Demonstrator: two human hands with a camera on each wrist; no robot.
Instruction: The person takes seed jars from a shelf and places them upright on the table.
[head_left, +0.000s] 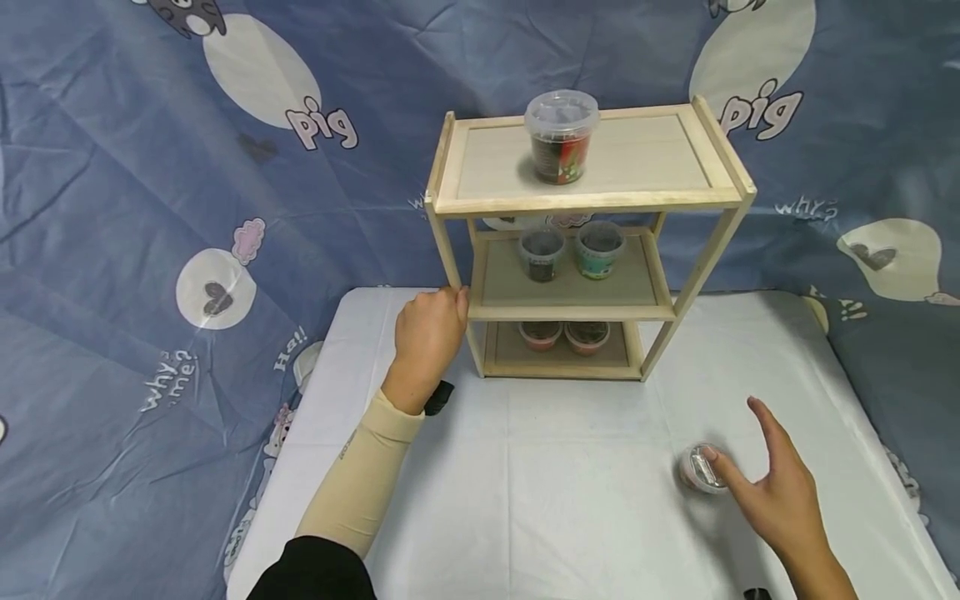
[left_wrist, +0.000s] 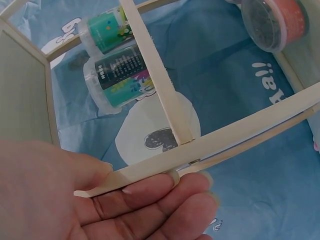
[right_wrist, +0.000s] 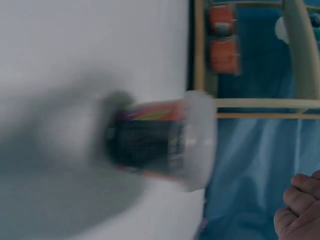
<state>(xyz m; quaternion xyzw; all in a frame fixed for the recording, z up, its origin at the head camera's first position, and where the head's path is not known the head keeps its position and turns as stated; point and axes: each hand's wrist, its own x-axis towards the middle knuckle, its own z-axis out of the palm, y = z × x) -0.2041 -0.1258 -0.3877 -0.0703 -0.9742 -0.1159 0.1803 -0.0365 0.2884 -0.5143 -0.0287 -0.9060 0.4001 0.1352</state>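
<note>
My left hand (head_left: 431, 333) grips the left post of a wooden three-tier shelf (head_left: 573, 313); in the left wrist view its thumb and fingers (left_wrist: 150, 192) wrap the strip. On the white table at the right stands a small lidded plastic tub (head_left: 703, 468) with a clear top. My right hand (head_left: 780, 492) is beside it, thumb and fingers spread apart, the thumb overlapping the lid in the head view. The right wrist view shows the tub (right_wrist: 150, 137) blurred and upright, its label dark and red, with the hand's fingers (right_wrist: 297, 210) at the corner.
One larger clear-lidded tub (head_left: 562, 137) stands on the top tier. Two tubs with teal labels (head_left: 600, 250) sit on the middle tier and two reddish tubs (head_left: 587, 336) on the bottom one. A blue printed cloth (head_left: 360, 192) hangs behind the table (head_left: 570, 517).
</note>
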